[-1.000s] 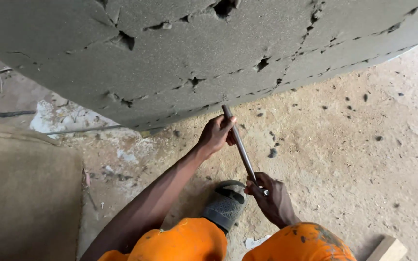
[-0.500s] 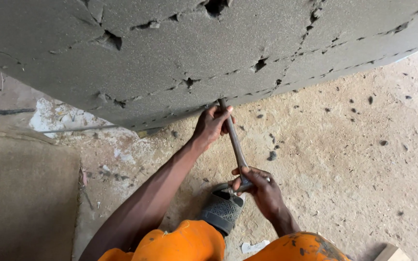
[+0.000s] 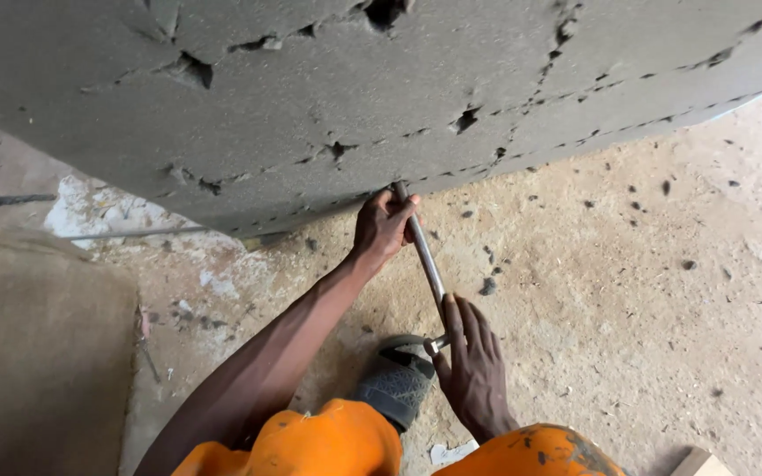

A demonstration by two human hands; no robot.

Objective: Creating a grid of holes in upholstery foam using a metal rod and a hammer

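A thin metal rod [image 3: 423, 257] runs from under the lower edge of a big grey cracked slab [image 3: 381, 97] down toward me. My left hand [image 3: 382, 226] is closed around the rod's upper end, right at the slab's edge. My right hand [image 3: 472, 363] rests at the rod's lower end with its fingers stretched along it, touching a small cross-piece there. Below the rod sits my grey shoe [image 3: 396, 380]. Orange cloth over my knees [image 3: 328, 445] fills the bottom of the view.
Sandy ground [image 3: 628, 291] with dark pebbles spreads to the right. A brown flat sheet [image 3: 37, 353] lies at the left. A pale wood corner [image 3: 698, 463] pokes in at the bottom right. White patches [image 3: 90, 211] mark the floor under the slab.
My right hand slid up the rod's lower end and its fingers opened out along it. The rod's top stays at the slab edge in my left hand.
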